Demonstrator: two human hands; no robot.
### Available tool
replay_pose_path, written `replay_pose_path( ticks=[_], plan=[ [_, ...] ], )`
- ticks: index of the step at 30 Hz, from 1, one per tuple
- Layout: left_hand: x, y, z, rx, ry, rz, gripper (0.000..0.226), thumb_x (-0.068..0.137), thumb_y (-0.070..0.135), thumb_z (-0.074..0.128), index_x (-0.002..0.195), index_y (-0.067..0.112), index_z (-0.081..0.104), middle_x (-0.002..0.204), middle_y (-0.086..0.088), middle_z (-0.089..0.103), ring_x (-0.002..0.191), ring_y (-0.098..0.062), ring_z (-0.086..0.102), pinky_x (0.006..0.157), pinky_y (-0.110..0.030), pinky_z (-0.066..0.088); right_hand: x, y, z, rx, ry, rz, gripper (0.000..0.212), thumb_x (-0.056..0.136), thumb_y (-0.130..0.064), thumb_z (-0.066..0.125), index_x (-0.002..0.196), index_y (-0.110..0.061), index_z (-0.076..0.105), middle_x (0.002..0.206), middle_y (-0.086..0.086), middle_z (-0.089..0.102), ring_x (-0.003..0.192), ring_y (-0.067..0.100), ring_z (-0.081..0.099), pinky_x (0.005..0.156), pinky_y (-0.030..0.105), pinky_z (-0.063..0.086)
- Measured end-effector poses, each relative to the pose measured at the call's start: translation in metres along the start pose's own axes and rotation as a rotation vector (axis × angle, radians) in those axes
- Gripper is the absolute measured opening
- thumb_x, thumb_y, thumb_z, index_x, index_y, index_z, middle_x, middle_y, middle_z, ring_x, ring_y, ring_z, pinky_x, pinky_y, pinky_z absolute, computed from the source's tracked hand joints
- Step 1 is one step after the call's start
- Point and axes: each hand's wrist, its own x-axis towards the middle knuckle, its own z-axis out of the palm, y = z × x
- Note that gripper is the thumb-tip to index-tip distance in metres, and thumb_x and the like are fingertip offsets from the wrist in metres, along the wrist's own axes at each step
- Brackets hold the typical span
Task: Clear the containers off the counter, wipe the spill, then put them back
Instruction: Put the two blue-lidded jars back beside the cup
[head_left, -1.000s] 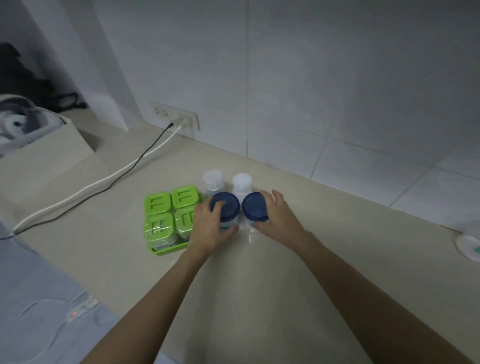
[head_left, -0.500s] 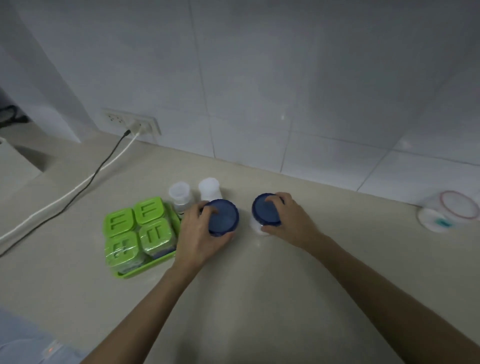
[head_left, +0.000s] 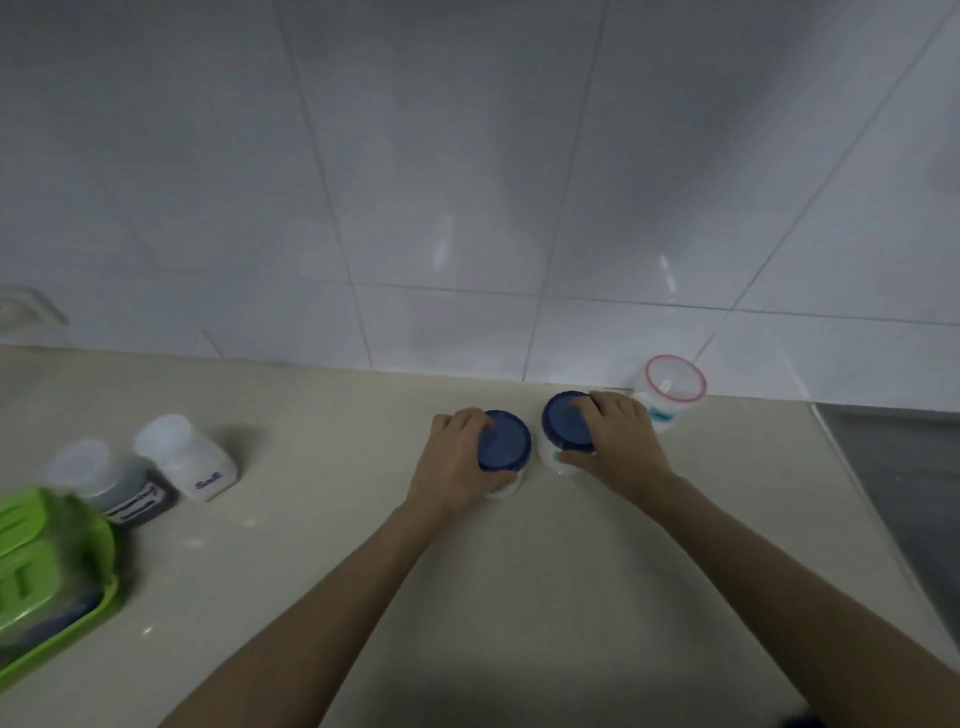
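Two white jars with dark blue lids are side by side on the beige counter (head_left: 519, 597), near the tiled wall. My left hand (head_left: 457, 467) grips the left blue-lidded jar (head_left: 503, 448) from its left side. My right hand (head_left: 618, 441) grips the right blue-lidded jar (head_left: 563, 425) from its right side. Left behind on the counter are a salt shaker (head_left: 187, 460) with a white cap, a shaker of dark grains (head_left: 111, 483) beside it, and a green tray (head_left: 47, 587) of green-lidded boxes, blurred at the left edge.
A clear tub with a pink rim (head_left: 670, 389) stands against the wall just right of my right hand. A grey steel surface (head_left: 898, 493) begins at the counter's right end. A wall socket (head_left: 23, 309) shows at far left. Pale specks (head_left: 195, 543) dot the counter near the shakers.
Both hands have carried the blue-lidded jars to the right along the counter, away from the shakers and green tray, up beside the pink-rimmed tub. The view swung right with them.
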Motion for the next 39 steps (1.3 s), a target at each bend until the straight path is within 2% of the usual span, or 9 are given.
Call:
replay_pose_path(
  ticks=[4, 7, 11, 16, 22, 25, 27, 31, 39],
  plan=[
    [0.035, 0.019, 0.02, 0.038, 0.035, -0.028, 0.063, 0.067, 0.033, 0.081, 0.117, 0.008, 0.052, 0.127, -0.008, 0.054, 0.114, -0.033, 0.042, 0.09, -0.03, 0.034, 0.014, 0.027, -0.001, -0.093, 0.013, 0.03, 0.07, 0.059, -0.042, 0.082, 0.112, -0.003, 0.058, 0.103, 0.021, 0.065, 0.092, 0.041, 0.059, 0.09, 0.049, 0.043],
    [0.058, 0.026, 0.024, 0.058, 0.008, -0.047, 0.063, 0.069, 0.031, 0.08, 0.119, 0.008, 0.05, 0.128, -0.009, 0.052, 0.114, -0.033, 0.041, 0.091, -0.032, 0.035, 0.026, 0.044, -0.003, -0.136, 0.022, 0.008, 0.068, 0.067, -0.041, 0.077, 0.118, -0.002, 0.054, 0.109, 0.022, 0.062, 0.098, 0.04, 0.056, 0.094, 0.048, 0.038],
    [0.084, 0.039, 0.034, 0.05, 0.0, -0.06, 0.063, 0.07, 0.027, 0.079, 0.122, 0.007, 0.049, 0.131, -0.011, 0.049, 0.115, -0.033, 0.041, 0.091, -0.032, 0.035, 0.04, 0.066, -0.004, -0.142, 0.044, 0.01, 0.062, 0.074, -0.042, 0.07, 0.12, -0.004, 0.051, 0.116, 0.017, 0.059, 0.103, 0.037, 0.053, 0.091, 0.044, 0.037],
    [0.104, 0.055, 0.058, -0.004, 0.087, -0.073, 0.063, 0.069, 0.024, 0.081, 0.122, 0.006, 0.05, 0.131, -0.013, 0.045, 0.117, -0.031, 0.039, 0.091, -0.028, 0.035, 0.049, 0.078, 0.003, -0.113, 0.069, 0.001, 0.061, 0.064, -0.04, 0.079, 0.105, -0.001, 0.057, 0.101, 0.019, 0.062, 0.089, 0.037, 0.058, 0.077, 0.042, 0.044],
    [0.117, 0.059, 0.067, 0.007, 0.123, -0.072, 0.062, 0.071, 0.028, 0.079, 0.122, 0.007, 0.051, 0.131, -0.014, 0.046, 0.118, -0.031, 0.042, 0.095, -0.034, 0.04, 0.049, 0.082, 0.007, -0.069, 0.105, 0.026, 0.058, 0.072, -0.041, 0.073, 0.111, -0.003, 0.054, 0.11, 0.019, 0.06, 0.098, 0.036, 0.055, 0.082, 0.042, 0.041],
    [0.109, 0.061, 0.061, -0.016, 0.115, -0.054, 0.069, 0.071, 0.034, 0.078, 0.126, 0.006, 0.049, 0.132, -0.015, 0.046, 0.12, -0.03, 0.041, 0.098, -0.034, 0.039, 0.043, 0.077, 0.006, -0.025, 0.117, 0.067, 0.064, 0.069, -0.04, 0.077, 0.114, -0.001, 0.053, 0.118, 0.023, 0.057, 0.105, 0.039, 0.054, 0.089, 0.046, 0.042],
    [0.098, 0.058, 0.055, -0.036, 0.171, -0.066, 0.062, 0.075, 0.035, 0.074, 0.124, 0.005, 0.051, 0.127, -0.015, 0.049, 0.117, -0.028, 0.043, 0.095, -0.027, 0.035, 0.033, 0.072, 0.004, 0.044, 0.153, 0.087, 0.068, 0.068, -0.039, 0.078, 0.118, -0.001, 0.052, 0.119, 0.024, 0.056, 0.106, 0.041, 0.054, 0.091, 0.048, 0.044],
    [0.056, 0.039, 0.034, -0.038, 0.108, -0.123, 0.036, 0.086, 0.023, 0.063, 0.116, 0.005, 0.055, 0.12, -0.015, 0.05, 0.113, -0.027, 0.045, 0.09, -0.024, 0.034, -0.002, 0.05, 0.002, 0.05, 0.172, 0.002, 0.052, 0.073, -0.03, 0.076, 0.111, -0.002, 0.055, 0.101, 0.02, 0.059, 0.091, 0.038, 0.057, 0.08, 0.044, 0.047],
    [-0.036, -0.022, -0.059, 0.061, -0.027, -0.046, 0.029, 0.087, 0.027, 0.061, 0.11, 0.009, 0.058, 0.112, -0.012, 0.056, 0.107, -0.026, 0.049, 0.092, -0.033, 0.039, -0.004, -0.046, -0.023, 0.065, 0.043, -0.185, 0.034, 0.079, -0.024, 0.069, 0.106, -0.005, 0.058, 0.097, 0.015, 0.062, 0.088, 0.035, 0.057, 0.077, 0.042, 0.045]
  ],
)
